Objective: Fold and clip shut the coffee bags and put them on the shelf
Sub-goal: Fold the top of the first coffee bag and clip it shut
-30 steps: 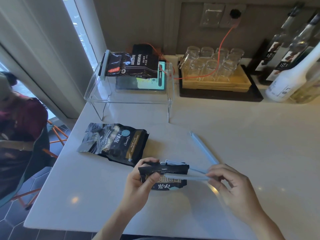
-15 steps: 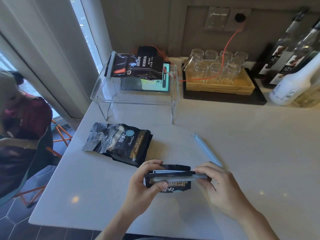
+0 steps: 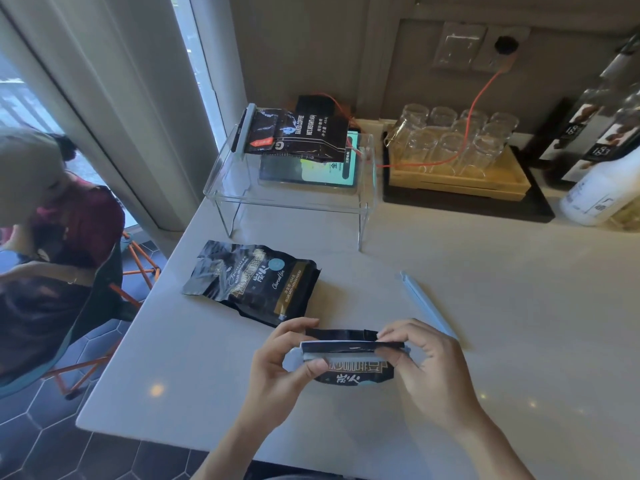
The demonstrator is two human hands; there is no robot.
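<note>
Both hands pinch the folded top of a black coffee bag (image 3: 358, 374) just above the counter (image 3: 519, 323). The left hand (image 3: 280, 372) clamps the left end, thumb in front and fingers behind; the right hand (image 3: 426, 372) clamps the right end, fingertips pressed on the fold. A pale blue clip (image 3: 346, 355) lies along that fold between the two grips. One second ago the clip's bars stuck out to the right, apart, with the right hand at their far end; now they lie together over the fold and the right hand has moved in against the bag.

Taking the held bag as landmark: a second, unclipped coffee bag (image 3: 254, 282) lies flat on the counter just beyond it to the left, where it was before. A spare blue clip (image 3: 424, 303) lies beyond it to the right, unmoved. Farther back stands the clear shelf (image 3: 298, 199), a clipped coffee bag (image 3: 294, 136) resting on top. Right of the shelf, a wooden tray (image 3: 457, 181) carries upturned glasses (image 3: 450, 140).
</note>
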